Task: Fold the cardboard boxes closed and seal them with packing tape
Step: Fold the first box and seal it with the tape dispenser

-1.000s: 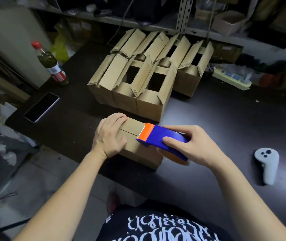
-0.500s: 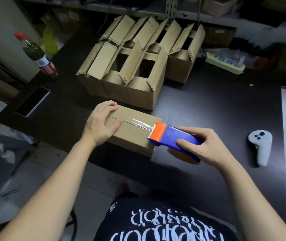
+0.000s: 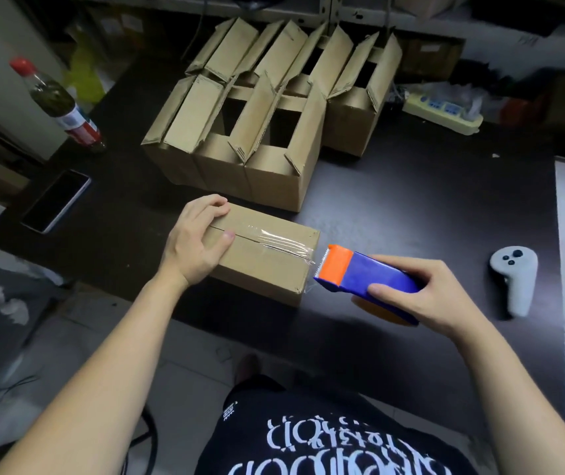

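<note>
The box (image 3: pixel 267 269) is gripped by the left hand (image 3: pixel 199 245), the dispenser (image 3: pixel 363 277) by the right hand (image 3: pixel 425 296); tape (image 3: pixel 276 241) between them could be peeled if pulled askew.

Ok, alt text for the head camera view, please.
A person's left hand grips a closed cardboard box on a dark table, while the right hand holds a blue and orange tape dispenser just past the box's right edge, clear tape running along the top seam. Open boxes stand behind.
</note>
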